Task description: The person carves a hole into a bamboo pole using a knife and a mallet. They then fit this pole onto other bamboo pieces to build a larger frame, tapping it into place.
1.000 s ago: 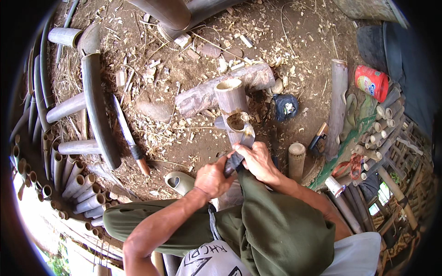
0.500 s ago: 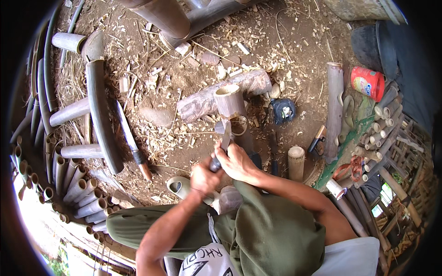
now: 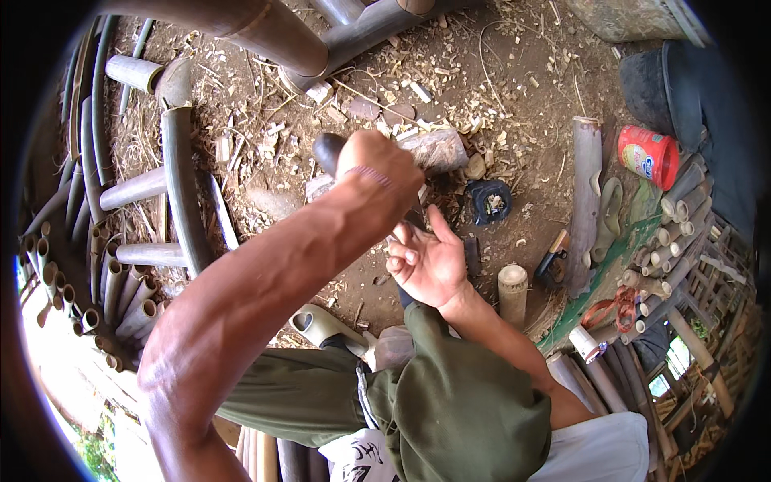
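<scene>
My left hand is closed around the rounded black handle of a knife, above a short log on the ground. A dark part of the knife's blade shows below that fist, close to my right hand. My right hand is turned palm up, thumb spread and fingers loosely bent near the blade. Whether its fingertips touch the blade I cannot tell. My left hand and forearm hide most of the bamboo pieces by the log.
A long knife lies left beside a bamboo frame. Right of my hands are a black bag, an upright bamboo piece, a red tin and stacked bamboo tubes. Wood chips litter the dirt floor.
My left hand has swung up and away, turning the knife so its handle points to the upper left. My right hand has rolled palm up and opened its thumb.
</scene>
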Available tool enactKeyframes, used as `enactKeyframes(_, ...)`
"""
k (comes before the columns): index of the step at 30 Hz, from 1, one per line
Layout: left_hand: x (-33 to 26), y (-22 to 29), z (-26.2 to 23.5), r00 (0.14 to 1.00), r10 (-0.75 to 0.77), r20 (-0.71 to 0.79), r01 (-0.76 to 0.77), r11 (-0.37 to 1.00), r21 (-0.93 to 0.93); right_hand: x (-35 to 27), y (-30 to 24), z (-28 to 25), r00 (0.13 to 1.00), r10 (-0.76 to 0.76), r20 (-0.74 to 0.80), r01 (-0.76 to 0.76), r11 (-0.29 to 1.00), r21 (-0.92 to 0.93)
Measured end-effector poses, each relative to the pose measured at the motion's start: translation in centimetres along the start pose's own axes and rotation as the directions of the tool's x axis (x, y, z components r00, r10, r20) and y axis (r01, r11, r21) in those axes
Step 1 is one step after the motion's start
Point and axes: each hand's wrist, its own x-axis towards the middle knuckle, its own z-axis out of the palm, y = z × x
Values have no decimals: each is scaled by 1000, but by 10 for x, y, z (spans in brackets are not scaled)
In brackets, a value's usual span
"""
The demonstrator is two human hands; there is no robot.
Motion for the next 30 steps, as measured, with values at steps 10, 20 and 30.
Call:
enactKeyframes(10, -78, 69, 99, 956, 219, 195, 103, 370, -923, -68, -7, 29, 995, -90, -42, -20, 236, -972)
enactKeyframes(20, 31, 138, 115, 948, -308, 85, -143, -649, -747, -69, -60, 50, 943, -311, -120, -318, -731, -604)
enactKeyframes(30, 26, 118, 99, 950, -268, 160, -271, -963, -4, 13, -65, 149, 894, 60, -445, -63, -964, -257)
